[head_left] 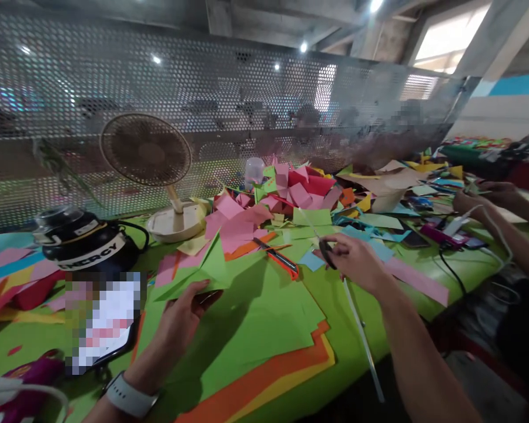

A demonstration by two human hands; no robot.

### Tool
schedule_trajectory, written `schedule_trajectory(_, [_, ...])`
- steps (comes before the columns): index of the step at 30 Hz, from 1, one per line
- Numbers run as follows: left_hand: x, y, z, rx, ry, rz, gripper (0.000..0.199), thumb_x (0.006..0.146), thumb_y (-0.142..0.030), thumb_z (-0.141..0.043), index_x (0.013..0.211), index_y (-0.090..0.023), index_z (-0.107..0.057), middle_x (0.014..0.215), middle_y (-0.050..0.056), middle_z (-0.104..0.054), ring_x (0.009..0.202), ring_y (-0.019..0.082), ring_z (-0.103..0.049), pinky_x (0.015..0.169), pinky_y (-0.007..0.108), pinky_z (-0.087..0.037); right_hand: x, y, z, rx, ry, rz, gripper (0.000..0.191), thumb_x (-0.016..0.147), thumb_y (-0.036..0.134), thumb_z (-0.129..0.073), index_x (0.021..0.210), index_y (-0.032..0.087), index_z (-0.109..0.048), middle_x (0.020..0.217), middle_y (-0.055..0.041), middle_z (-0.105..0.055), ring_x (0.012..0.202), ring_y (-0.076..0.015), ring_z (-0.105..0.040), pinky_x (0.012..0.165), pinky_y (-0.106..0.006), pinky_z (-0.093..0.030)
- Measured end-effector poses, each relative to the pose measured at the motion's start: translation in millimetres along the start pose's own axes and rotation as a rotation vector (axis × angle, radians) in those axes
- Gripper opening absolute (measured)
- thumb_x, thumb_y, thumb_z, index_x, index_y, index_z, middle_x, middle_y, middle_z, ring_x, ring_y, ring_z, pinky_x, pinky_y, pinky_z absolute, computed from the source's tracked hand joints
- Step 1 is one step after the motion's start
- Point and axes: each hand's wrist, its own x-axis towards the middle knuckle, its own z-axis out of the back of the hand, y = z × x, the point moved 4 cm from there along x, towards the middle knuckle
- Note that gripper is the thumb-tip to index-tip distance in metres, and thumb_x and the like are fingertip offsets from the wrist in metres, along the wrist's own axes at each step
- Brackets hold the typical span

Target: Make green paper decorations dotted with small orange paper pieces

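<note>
My left hand [186, 314], with a white watch on the wrist, has its fingers closed on the edge of a folded light-green paper [214, 261], whose corner points upward. A stack of green sheets [251, 326] lies flat under it, with orange and yellow sheets showing at the near edge. My right hand [352, 258] is raised to the right of the stack. Its fingers are closed round the dark handle of a pair of scissors [327, 254], the thin blades pointing up and away. An orange utility knife [282, 262] rests on the paper between my hands.
A phone [110, 329] leans at the left, near a black jug [90, 244] and a small fan [176, 220]. Pink and green paper scraps [238, 223] are heaped behind. A thin rod [364, 338] lies at the right. Another person's hands [476, 202] are at the far right.
</note>
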Motion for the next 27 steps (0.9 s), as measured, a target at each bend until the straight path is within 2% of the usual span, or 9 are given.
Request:
schedule_trajectory(3, [-3.2,-1.3,-1.9,0.036,0.012,0.015,0.007,0.057,-0.015,-0.074,0.056,-0.016,-0.067,0.061,-0.001,-0.068,0.060,0.015,-0.065,0.066,0.026,-0.058,-3.8,-4.8,-4.6,-0.402,0.047,-0.005,0.029,0.081,0.043,-0.059,0.099,0.021,-0.065,0.059,0.0035,-0.060,0.049,-0.0120,-0.053,0.045,-0.022,-0.033])
schedule_trajectory(5, [-5.3,-0.9,-3.9,0.047,0.016,0.041,0.006,0.058,-0.015,-0.073,0.056,-0.016,-0.067,0.062,-0.001,-0.068,0.060,0.015,-0.066,0.064,0.025,-0.058,-1.7,-7.7,-7.4,-0.540,0.073,-0.015,0.022,0.078,0.038,-0.062,0.091,0.021,-0.067,0.064,0.0015,-0.065,0.056,-0.0136,-0.057,0.049,-0.023,-0.032])
schedule_trajectory(8, [-8.5,0.1,-7.7,0.074,0.015,0.082,0.006,0.056,-0.016,-0.073,0.056,-0.016,-0.067,0.062,0.000,-0.069,0.058,0.015,-0.065,0.062,0.025,-0.058,11.5,-11.7,-11.1,-0.612,0.063,-0.025,0.019,0.077,0.037,-0.062,0.084,0.021,-0.068,0.075,-0.0027,-0.069,0.068,-0.0174,-0.061,0.053,-0.024,-0.032])
schedule_trajectory(12, [-13.5,0.0,-13.4,0.140,0.068,0.108,0.010,0.051,-0.019,-0.077,0.055,-0.016,-0.069,0.060,0.002,-0.069,0.057,0.015,-0.064,0.062,0.026,-0.057,39.9,-18.5,-19.7,-0.707,0.023,-0.027,0.029,0.080,0.044,-0.057,0.093,0.020,-0.069,0.091,-0.0091,-0.071,0.084,-0.0237,-0.063,0.059,-0.026,-0.035])
schedule_trajectory(16, [-19.4,0.6,-15.8,0.180,0.121,0.123,0.013,0.052,-0.022,-0.078,0.058,-0.014,-0.070,0.062,0.003,-0.070,0.058,0.016,-0.064,0.063,0.028,-0.056,61.5,-28.3,-30.3,-0.754,0.078,-0.018,0.025,0.078,0.036,-0.060,0.091,0.019,-0.071,0.086,-0.0100,-0.073,0.082,-0.0249,-0.065,0.058,-0.026,-0.035])
schedule_trajectory(19, [-25.0,2.9,-18.5,0.213,0.174,0.165,0.012,0.055,-0.023,-0.077,0.059,-0.014,-0.070,0.064,0.003,-0.070,0.060,0.017,-0.065,0.066,0.029,-0.056,63.2,-28.7,-32.3,-0.760,0.128,0.026,0.019,0.076,0.032,-0.064,0.086,0.018,-0.072,0.079,-0.0083,-0.072,0.077,-0.0242,-0.066,0.057,-0.026,-0.038])
schedule_trajectory(22, [-30.8,5.1,-22.1,0.236,0.221,0.211,0.011,0.057,-0.024,-0.075,0.056,-0.016,-0.068,0.062,0.002,-0.068,0.060,0.016,-0.064,0.067,0.029,-0.055,49.7,-17.0,-32.2,-0.756,0.066,0.088,0.030,0.087,0.027,-0.050,0.110,0.016,-0.067,0.092,-0.0111,-0.071,0.085,-0.0259,-0.065,0.066,-0.030,-0.044])
schedule_trajectory(24, [-34.6,7.1,-23.3,0.247,0.221,0.246,0.011,0.058,-0.023,-0.073,0.054,-0.017,-0.066,0.061,0.001,-0.067,0.059,0.016,-0.063,0.067,0.029,-0.055,32.6,-0.2,-40.9,-0.723,0.027,0.277,0.039,0.091,0.025,-0.044,0.129,0.019,-0.053,0.111,-0.0102,-0.066,0.100,-0.0240,-0.061,0.081,-0.033,-0.045])
schedule_trajectory(27, [-40.8,12.7,-25.0,0.274,0.240,0.318,0.011,0.062,-0.024,-0.072,0.056,-0.017,-0.066,0.063,0.003,-0.069,0.060,0.017,-0.065,0.066,0.029,-0.054,-6.1,32.4,-69.2,-0.646,0.046,0.919,0.040,0.092,0.020,-0.046,0.131,0.019,-0.050,0.123,-0.0108,-0.059,0.113,-0.0232,-0.052,0.094,-0.037,-0.042])
